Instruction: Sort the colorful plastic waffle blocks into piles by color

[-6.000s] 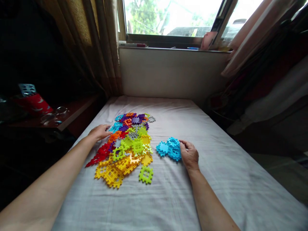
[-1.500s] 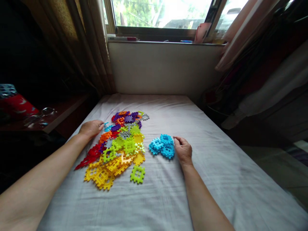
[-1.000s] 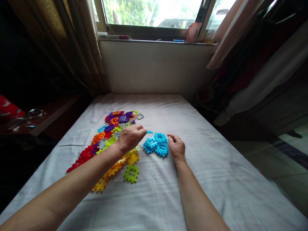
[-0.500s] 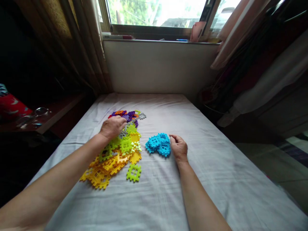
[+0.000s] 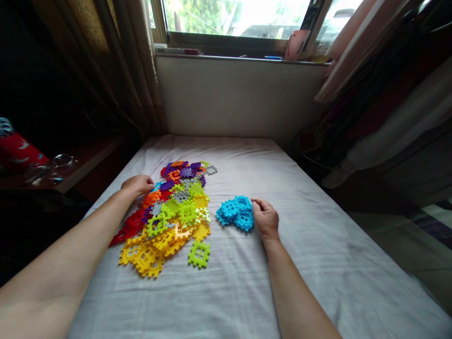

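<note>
A heap of interlocking plastic tiles (image 5: 173,212) in yellow, green, orange, red, purple and grey lies on a white sheet (image 5: 247,282). My left hand (image 5: 137,184) sits at the heap's far left edge, fingers curled, with its fingertips on a light blue tile (image 5: 157,186). To the right of the heap lies a small stack of blue tiles (image 5: 236,213). My right hand (image 5: 265,219) rests on the sheet against the stack's right side, fingers curled onto its edge. A single green tile (image 5: 199,254) lies apart at the front.
A white wall panel (image 5: 240,94) and a window sill with a pink cup (image 5: 294,44) close the far end. Curtains hang at both sides. A dark side shelf (image 5: 81,165) at the left holds glasses and a red item. At the right the sheet drops off to the floor.
My left hand carried a blue tile over to the blue stack a second ago, then went back across the heap to its left edge. My right hand stayed by the stack.
</note>
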